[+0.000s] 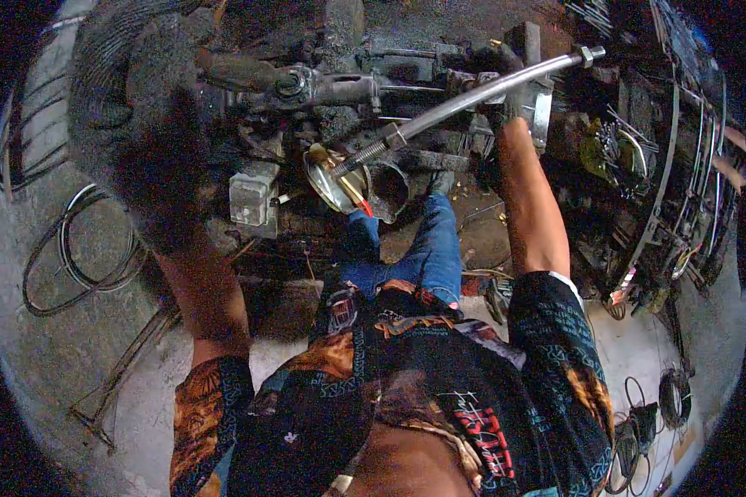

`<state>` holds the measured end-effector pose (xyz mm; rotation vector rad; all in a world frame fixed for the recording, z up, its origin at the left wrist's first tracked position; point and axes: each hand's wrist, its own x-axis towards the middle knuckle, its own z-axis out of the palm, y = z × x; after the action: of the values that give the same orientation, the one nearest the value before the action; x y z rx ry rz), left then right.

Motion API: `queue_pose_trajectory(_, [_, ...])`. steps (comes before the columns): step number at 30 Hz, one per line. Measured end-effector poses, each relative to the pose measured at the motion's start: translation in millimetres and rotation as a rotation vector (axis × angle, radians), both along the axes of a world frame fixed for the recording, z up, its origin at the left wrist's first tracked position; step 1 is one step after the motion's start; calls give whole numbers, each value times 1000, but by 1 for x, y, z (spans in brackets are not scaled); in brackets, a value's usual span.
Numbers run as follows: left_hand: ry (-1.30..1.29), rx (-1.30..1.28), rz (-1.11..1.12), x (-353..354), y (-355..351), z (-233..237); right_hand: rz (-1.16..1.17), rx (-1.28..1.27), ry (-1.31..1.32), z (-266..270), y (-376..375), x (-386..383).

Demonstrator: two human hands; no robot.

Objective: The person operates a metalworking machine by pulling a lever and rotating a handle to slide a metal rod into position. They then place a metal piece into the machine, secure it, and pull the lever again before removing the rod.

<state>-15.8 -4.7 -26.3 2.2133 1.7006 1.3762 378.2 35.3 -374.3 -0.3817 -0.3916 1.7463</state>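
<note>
A shiny curved metal rod (481, 93) with threaded ends and nuts slants across the view. Its lower end stands over an open round tin (319, 180), where a red-tipped stick (363, 203) leans. My right hand (506, 68) is dark, perhaps gloved, and lies partly behind the rod among metal parts; its fingers are hidden. My left forearm (207, 290) reaches up into deep shadow on the left, where the hand cannot be made out. Between the arms lies a greasy metal machine part (336, 88) with a round joint.
A grey block-shaped container (254, 199) stands left of the tin. Coiled cable (66, 248) lies on the floor at the left. Metal rods and strips (680, 174) crowd the right side, where part of another person's hand (731, 157) shows. More cables (638, 435) lie lower right.
</note>
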Motion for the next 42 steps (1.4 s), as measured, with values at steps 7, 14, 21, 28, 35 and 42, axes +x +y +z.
queue_pose_trajectory(7, [6, 15, 0, -4, -3, 0, 32, -1106, -198, -95, 88, 61])
queue_pose_trajectory(14, [12, 22, 7, -4, -8, 0, -105, -353, -577, -93, 28, 42])
queue_pose_trajectory(21, [29, 26, 13, -2, -14, 1, 181, 115, -352, -70, 17, 72])
queue_pose_trajectory(28, [36, 40, 27, -1, -17, 1, 226, 55, -987, -158, 52, 101])
queue_pose_trajectory(35, [48, 52, 41, -3, -19, 0, 55, -61, -522, -25, 17, 31])
queue_pose_trajectory(42, [58, 54, 49, -3, -21, 1, -101, -294, -881, -36, -19, 7])
